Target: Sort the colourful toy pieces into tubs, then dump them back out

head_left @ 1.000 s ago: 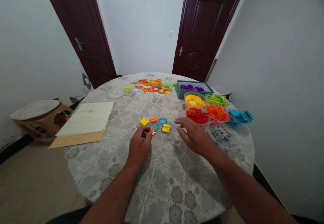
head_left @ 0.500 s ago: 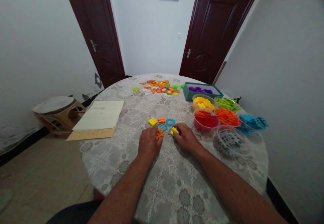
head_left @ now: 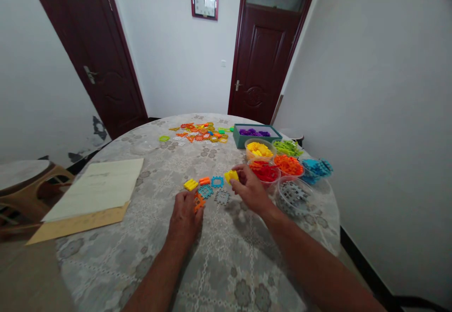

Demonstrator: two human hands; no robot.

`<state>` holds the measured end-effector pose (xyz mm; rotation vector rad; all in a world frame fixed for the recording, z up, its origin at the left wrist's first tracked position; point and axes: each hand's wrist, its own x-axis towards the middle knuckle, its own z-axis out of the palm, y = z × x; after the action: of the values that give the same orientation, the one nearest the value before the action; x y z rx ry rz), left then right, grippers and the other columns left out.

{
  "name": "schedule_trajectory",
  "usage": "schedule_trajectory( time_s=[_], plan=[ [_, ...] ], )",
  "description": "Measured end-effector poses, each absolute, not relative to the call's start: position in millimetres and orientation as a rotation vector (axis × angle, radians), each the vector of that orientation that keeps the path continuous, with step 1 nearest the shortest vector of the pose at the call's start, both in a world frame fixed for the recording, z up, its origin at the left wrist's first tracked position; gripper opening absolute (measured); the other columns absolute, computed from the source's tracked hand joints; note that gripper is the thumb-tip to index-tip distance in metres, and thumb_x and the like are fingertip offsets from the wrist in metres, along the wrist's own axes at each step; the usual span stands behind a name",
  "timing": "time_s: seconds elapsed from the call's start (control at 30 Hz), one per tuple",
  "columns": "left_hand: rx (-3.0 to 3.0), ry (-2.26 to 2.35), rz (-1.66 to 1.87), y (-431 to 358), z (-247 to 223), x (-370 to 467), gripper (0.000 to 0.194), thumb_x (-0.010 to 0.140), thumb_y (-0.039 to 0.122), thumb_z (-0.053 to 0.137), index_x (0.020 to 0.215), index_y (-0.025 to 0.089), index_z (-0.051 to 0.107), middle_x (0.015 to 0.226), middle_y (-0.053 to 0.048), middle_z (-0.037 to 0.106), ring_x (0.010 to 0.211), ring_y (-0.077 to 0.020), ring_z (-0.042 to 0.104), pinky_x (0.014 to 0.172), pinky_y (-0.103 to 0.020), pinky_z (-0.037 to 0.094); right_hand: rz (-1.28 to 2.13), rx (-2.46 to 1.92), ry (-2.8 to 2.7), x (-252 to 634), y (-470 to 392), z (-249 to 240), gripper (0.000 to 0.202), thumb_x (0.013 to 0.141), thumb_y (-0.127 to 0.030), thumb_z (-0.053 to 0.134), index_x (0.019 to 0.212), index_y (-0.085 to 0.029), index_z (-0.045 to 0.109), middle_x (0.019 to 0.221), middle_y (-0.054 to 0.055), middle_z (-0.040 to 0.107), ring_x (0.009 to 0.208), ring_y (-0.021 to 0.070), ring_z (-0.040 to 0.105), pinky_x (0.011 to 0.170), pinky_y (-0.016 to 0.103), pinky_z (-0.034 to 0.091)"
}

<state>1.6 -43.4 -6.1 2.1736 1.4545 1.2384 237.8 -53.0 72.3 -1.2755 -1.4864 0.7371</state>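
My right hand (head_left: 250,187) pinches a yellow plastic building piece (head_left: 231,176), raised just above the tablecloth. My left hand (head_left: 185,215) rests on the table, its thumb and fingers closed around an orange notched building piece (head_left: 199,202). Part of that orange piece is hidden by the fingers. Just beyond it lie a yellow ribbed piece (head_left: 190,184), a small orange piece (head_left: 205,180) and a teal notched piece (head_left: 205,191). A blue square frame piece (head_left: 217,181) sits near the held yellow one. The grey notched piece (head_left: 222,197) lies flat between my hands.
Tubs of red pieces (head_left: 263,172), yellow pieces (head_left: 259,150), orange, green, blue and grey pieces (head_left: 293,194) stand at right. Behind them is a green box (head_left: 243,140) with purple pieces. Mixed pieces (head_left: 203,133) lie scattered at the back; paper sheets (head_left: 95,187) lie left.
My right hand has lifted the yellow piece off the grey piece, which now shows fully. The left hand stays at the orange piece. The camera view has shifted right and up.
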Motion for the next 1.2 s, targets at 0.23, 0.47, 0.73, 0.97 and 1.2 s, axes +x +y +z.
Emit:
schedule_trajectory(
  time_s=[0.23,0.47,0.73,0.97,1.2],
  plan=[
    [2.151,1.447,1.245,-43,-6,3,0.051,0.090,0.021,0.059,0.142,0.023,0.056,0.126,-0.011,0.051,0.120,-0.0291,0.060,0.107,-0.050,0.056,0.044,-1.765,-1.980,328,-23,161,0.032,0.100,-0.035,0.057,0.125,-0.024,0.074,0.121,0.008,0.076,0.105,0.0236,0.070,0.093,0.034,0.050],
    [2.129,1.427,1.292,-42,-8,4,0.050,0.091,0.021,0.059,0.140,0.025,0.058,0.125,-0.010,0.052,0.120,-0.0280,0.061,0.108,-0.049,0.055,-0.213,-2.444,-1.821,401,58,176,0.025,0.090,-0.023,0.067,0.109,-0.014,0.082,0.112,0.019,0.080,0.098,0.0288,0.075,0.080,0.030,0.050],
    [2.133,1.430,1.287,-42,-8,3,0.050,0.090,0.021,0.060,0.140,0.025,0.057,0.125,-0.010,0.053,0.118,-0.0284,0.062,0.107,-0.050,0.056,-0.311,-2.540,-1.659,413,78,159,0.033,0.092,-0.028,0.064,0.112,-0.009,0.081,0.116,0.025,0.078,0.106,0.0311,0.074,0.086,0.032,0.053],
    [2.092,1.367,1.313,-48,1,7,0.057,0.089,0.015,0.061,0.145,0.026,0.051,0.131,-0.010,0.052,0.123,-0.0269,0.059,0.111,-0.049,0.053,-0.370,-2.117,-1.824,353,37,173,0.035,0.101,-0.027,0.049,0.118,-0.017,0.078,0.119,0.013,0.078,0.107,0.0248,0.071,0.096,0.031,0.048],
    [2.139,1.261,1.331,-53,10,9,0.066,0.094,0.017,0.061,0.155,0.025,0.038,0.136,-0.012,0.053,0.128,-0.0260,0.057,0.114,-0.046,0.049,0.438,-1.505,-2.046,234,-40,113,0.027,0.099,-0.035,0.061,0.118,-0.022,0.075,0.110,0.008,0.079,0.095,0.0217,0.072,0.085,0.033,0.053]
  ],
)
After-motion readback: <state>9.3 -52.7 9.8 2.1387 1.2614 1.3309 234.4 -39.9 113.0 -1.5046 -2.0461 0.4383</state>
